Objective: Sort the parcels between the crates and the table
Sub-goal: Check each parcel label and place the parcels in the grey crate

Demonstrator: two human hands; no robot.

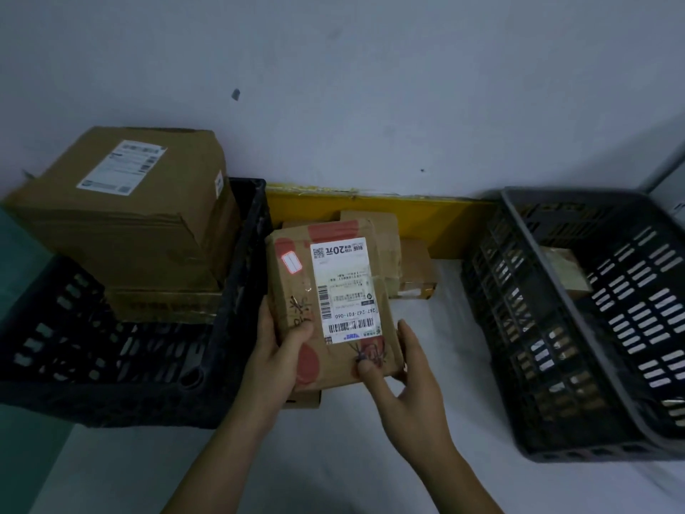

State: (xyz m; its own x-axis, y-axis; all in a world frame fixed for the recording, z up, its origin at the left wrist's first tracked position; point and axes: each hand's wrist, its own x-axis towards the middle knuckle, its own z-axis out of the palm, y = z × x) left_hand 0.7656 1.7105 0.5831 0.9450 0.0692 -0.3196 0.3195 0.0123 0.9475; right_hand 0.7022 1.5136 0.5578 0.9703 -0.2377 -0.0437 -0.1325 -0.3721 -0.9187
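Both my hands hold a brown cardboard parcel (293, 287) with red print and a white shipping label, above the white table (407, 421) between two crates. My left hand (276, 359) grips its lower left edge, thumb on top. My right hand (398, 380) grips its lower right corner, thumb pressed on the face. A black crate (237, 291) on the left carries a large cardboard box (122, 213) stacked on a flatter box (163, 304). A grey crate (556, 328) on the right holds a small brown parcel (567, 268).
More small brown parcels (415, 268) lie on the table behind the held one, against a yellow strip (370, 205) at the foot of the white wall. Another box edge (302, 400) shows under the held parcel. The floor at far left is teal.
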